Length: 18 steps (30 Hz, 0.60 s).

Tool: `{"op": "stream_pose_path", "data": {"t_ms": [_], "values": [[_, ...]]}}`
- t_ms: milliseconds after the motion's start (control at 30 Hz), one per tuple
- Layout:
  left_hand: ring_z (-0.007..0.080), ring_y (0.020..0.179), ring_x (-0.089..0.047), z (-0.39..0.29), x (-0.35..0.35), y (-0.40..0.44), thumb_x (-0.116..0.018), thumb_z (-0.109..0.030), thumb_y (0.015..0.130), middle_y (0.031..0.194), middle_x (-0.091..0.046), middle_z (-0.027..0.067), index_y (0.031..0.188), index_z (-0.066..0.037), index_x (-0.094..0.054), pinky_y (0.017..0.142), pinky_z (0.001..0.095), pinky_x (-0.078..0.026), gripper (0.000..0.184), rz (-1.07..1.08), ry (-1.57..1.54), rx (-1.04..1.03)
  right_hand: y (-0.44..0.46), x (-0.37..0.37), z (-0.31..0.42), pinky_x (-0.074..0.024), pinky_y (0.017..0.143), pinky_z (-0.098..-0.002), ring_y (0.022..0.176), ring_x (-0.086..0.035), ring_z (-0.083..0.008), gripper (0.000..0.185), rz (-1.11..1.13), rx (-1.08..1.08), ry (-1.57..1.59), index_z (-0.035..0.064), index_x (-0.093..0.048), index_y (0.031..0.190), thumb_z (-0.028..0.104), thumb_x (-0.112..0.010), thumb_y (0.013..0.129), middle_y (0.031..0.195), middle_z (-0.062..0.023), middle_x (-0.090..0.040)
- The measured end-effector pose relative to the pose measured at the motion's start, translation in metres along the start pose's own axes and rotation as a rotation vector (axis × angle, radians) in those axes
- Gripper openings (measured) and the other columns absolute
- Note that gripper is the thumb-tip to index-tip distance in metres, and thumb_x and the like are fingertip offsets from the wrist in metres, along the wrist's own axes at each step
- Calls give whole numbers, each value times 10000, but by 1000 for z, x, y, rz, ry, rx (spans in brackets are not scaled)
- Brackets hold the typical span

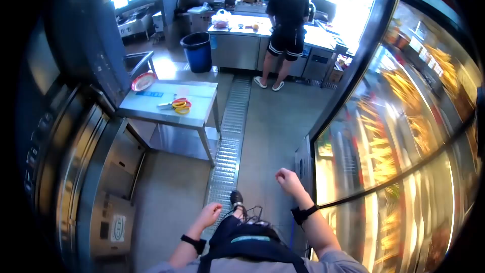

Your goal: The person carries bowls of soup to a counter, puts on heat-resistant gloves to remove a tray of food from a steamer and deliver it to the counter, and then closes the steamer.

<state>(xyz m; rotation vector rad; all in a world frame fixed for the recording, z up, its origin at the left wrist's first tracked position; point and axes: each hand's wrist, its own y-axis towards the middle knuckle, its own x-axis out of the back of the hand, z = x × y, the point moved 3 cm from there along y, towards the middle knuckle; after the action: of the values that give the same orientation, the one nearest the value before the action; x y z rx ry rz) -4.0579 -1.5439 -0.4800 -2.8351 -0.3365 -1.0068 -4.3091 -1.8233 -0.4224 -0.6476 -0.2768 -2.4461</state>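
My left hand (208,215) hangs low in front of my body above the floor drain, its fingers loosely curled with nothing seen in them. Further forward and to the right, my right hand (289,181) is raised in a loose fist, also with nothing visible inside, near the glass-fronted display fridge (326,136). Both wrists wear black straps. Ahead on the left, apart from both hands, a steel table (194,93) carries scissors with red and yellow handles (182,105) and a red-and-white plate-like item (143,81).
A metal drain grate (230,144) runs forward along the floor. A blue bin (197,53) stands beyond the table. Another person (288,15) stands at the far counter (235,55), back turned. Steel appliances (108,187) line the left side.
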Motion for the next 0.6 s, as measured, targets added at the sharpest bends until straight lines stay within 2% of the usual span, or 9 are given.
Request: {"op": "stream_pose_path", "data": {"t_ms": [33, 100, 167, 200, 233, 300, 367, 433, 600], "values": [[304, 899, -629, 4, 15, 47, -595, -121, 875, 990, -635, 159, 1053, -17, -621, 796, 362, -506, 208, -27, -48, 39, 51, -7, -3, -507, 685, -330, 731, -639, -229, 130, 17, 69, -30, -5, -628, 905, 87, -568, 836, 776, -139, -651], [317, 907, -628, 22, 39, 135, -592, -135, 873, 982, -640, 168, 1048, -20, -626, 807, 375, -504, 212, -51, -69, -31, 126, -15, -13, -510, 709, -337, 775, -650, -238, 157, 35, 64, -68, -3, -634, 933, 113, -592, 835, 814, -153, -659], [340, 924, -621, 48, 41, 239, -586, -150, 873, 959, -644, 177, 1040, -30, -633, 817, 401, -500, 211, 105, 82, 35, 188, -13, -51, -512, 736, -339, 806, -652, -242, 172, 118, -108, -85, 1, -638, 943, 124, -603, 828, 835, -149, -663], [353, 952, -611, 38, 54, 286, -573, -177, 879, 953, -647, 182, 1019, -44, -639, 828, 422, -496, 204, 265, 141, 58, 207, -4, -68, -517, 716, -330, 795, -654, -223, 166, 135, -115, -131, 17, -647, 952, 126, -606, 834, 838, -127, -671], [350, 952, -607, 39, 60, 341, -562, -202, 887, 958, -645, 177, 1006, -50, -634, 822, 422, -495, 206, 275, 141, 7, 237, 1, -87, -522, 696, -320, 783, -655, -205, 161, 149, -121, -158, 32, -655, 961, 129, -608, 841, 841, -105, -679], [342, 950, -613, 32, 80, 434, -558, -217, 892, 957, -649, 170, 1015, -47, -624, 820, 418, -497, 220, 299, 128, -89, 271, 17, -140, -517, 607, -284, 726, -646, -154, 121, 206, -475, 98, 40, -655, 948, 100, -611, 852, 820, -71, -675], [340, 940, -615, 30, 99, 531, -564, -220, 891, 953, -649, 165, 1038, -47, -612, 815, 416, -499, 232, 279, 63, -180, 316, 34, -200, -497, 536, -246, 677, -629, -118, 81, 179, -683, 294, 26, -646, 918, 63, -612, 854, 787, -61, -659], [340, 942, -614, 51, 108, 623, -564, -218, 890, 960, -648, 167, 1043, -48, -612, 814, 417, -500, 233, 286, 19, -138, 376, 67, -216, -497, 522, -244, 654, -627, -126, 69, 99, -817, 262, 8, -625, 904, 21, -600, 841, 760, -65, -652], [351, 959, -609, 149, 104, 832, -542, -211, 887, 989, -645, 179, 1041, -45, -611, 810, 437, -495, 237, 269, 76, -23, 620, 105, -292, -525, 562, -282, 687, -654, -150, 79, 95, -718, 52, 12, -620, 868, 27, -556, 824, 752, -73, -661]]}}
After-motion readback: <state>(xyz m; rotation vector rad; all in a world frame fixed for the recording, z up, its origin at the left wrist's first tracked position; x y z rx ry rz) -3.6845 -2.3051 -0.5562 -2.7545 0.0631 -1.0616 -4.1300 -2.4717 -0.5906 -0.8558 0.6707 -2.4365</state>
